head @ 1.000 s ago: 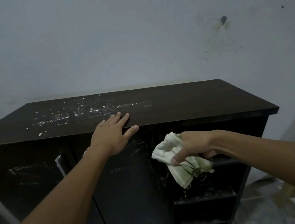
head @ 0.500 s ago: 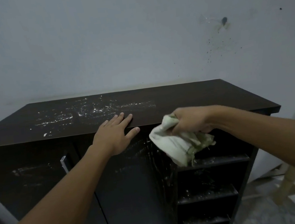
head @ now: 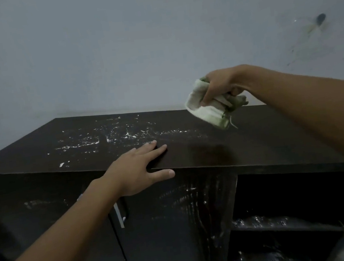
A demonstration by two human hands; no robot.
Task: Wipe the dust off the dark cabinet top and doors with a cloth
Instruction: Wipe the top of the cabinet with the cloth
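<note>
The dark cabinet top [head: 264, 132] runs across the middle of the view, with white dust streaks [head: 107, 138] on its left half. My left hand [head: 138, 170] lies flat on the front edge, fingers spread on the top and thumb over the door. My right hand [head: 220, 85] grips a bunched pale green cloth [head: 207, 110] held just above the back right of the top. The closed cabinet doors [head: 170, 228] below show pale smears.
A grey wall [head: 135, 48] rises right behind the cabinet, with a dark mark [head: 321, 18] at upper right. A metal door handle [head: 119, 216] sits below my left wrist. Open shelves [head: 282, 223] with dusty boards fill the cabinet's right side.
My right hand has lifted the cloth from in front of the doors up over the cabinet top, toward the back right. The left hand has stayed on the front edge.
</note>
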